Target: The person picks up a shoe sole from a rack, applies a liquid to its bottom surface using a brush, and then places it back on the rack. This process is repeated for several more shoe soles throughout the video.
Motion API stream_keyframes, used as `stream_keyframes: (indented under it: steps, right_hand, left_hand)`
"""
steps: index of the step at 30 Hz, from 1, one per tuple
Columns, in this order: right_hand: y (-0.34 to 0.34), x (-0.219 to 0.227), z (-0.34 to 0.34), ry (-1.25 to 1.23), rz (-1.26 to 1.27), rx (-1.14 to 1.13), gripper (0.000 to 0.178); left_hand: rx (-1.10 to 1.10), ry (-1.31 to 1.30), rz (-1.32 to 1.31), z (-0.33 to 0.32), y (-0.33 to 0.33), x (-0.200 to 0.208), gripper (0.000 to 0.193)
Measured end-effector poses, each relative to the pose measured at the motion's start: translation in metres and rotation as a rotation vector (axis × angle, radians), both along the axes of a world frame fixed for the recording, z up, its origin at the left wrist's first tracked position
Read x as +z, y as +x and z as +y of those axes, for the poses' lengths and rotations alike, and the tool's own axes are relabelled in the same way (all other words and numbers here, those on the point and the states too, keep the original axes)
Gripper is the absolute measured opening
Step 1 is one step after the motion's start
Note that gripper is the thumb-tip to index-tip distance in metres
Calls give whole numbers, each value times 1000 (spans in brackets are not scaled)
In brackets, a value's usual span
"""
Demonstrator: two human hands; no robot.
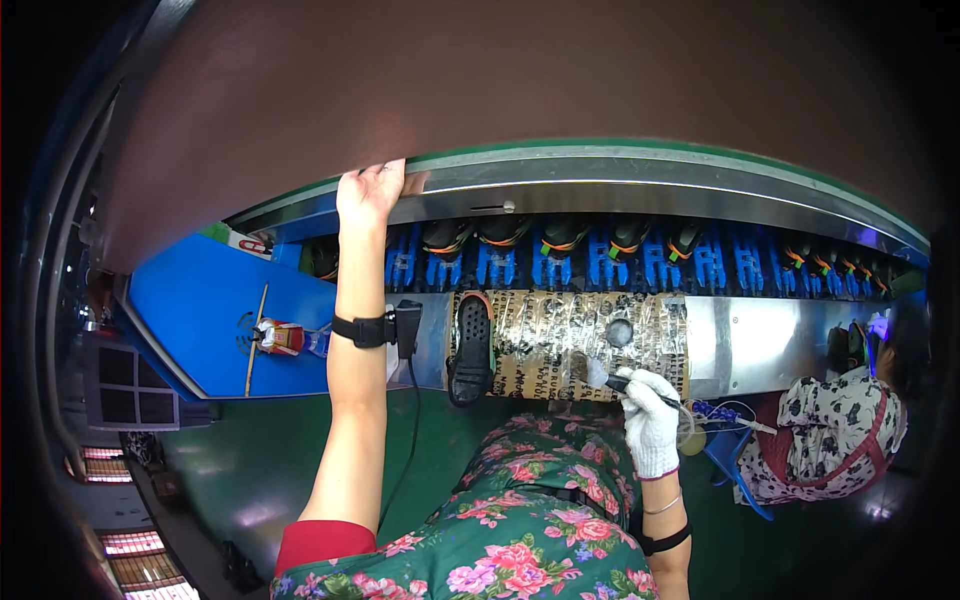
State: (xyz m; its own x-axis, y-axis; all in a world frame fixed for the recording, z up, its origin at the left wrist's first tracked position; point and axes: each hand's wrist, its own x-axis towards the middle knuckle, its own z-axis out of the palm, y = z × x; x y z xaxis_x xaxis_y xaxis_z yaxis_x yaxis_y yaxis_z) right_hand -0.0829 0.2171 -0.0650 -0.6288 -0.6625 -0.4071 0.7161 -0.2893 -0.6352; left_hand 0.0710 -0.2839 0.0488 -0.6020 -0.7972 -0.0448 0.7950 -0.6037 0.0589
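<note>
My left hand [372, 190], bare, reaches up to the metal-trimmed edge of a large brown panel [500, 80]. Its fingertips are hidden at that edge, so their grip does not show. A white knitted glove covers my right hand [652, 425], which is closed around the black handle of a brush [602, 375]. The pale brush head points left, low over a work surface covered in taped brown paper [540, 345]. Close by on the paper sits a round grey piece [619, 332]. A dark clog-like shoe [472, 350] lies at the paper's left end, perforated side visible.
Beyond the paper, several dark shoes with orange edges [562, 238] sit in a row of blue holders [608, 265]. At left a blue board [200, 320] carries a stick [257, 340] and a small red-and-white packet [280, 338]. Another person [825, 430] sits at right.
</note>
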Motion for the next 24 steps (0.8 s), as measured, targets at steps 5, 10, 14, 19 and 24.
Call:
stream_keyframes:
  steps: [5, 10, 14, 19, 24]
  right_hand:
    - [-5, -7, 14, 15, 15, 11, 18]
    - [-17, -9, 32, -5, -1, -75, 20]
    - [-31, -7, 48, -116, -62, -167, 19]
    - [-41, 2, 70, -45, -30, -259, 18]
    - [-50, 9, 85, -51, -16, -276, 21]
  left_hand:
    - [174, -68, -2, 32, -16, -5, 87]
    - [-72, -411, -441, 131, -104, 15, 67]
    - [-229, -898, -942, 185, -232, 24, 52]
    - [-119, -1394, -1318, 182, -316, 30, 42]
    - [-123, -1410, -1322, 138, -306, 24, 34]
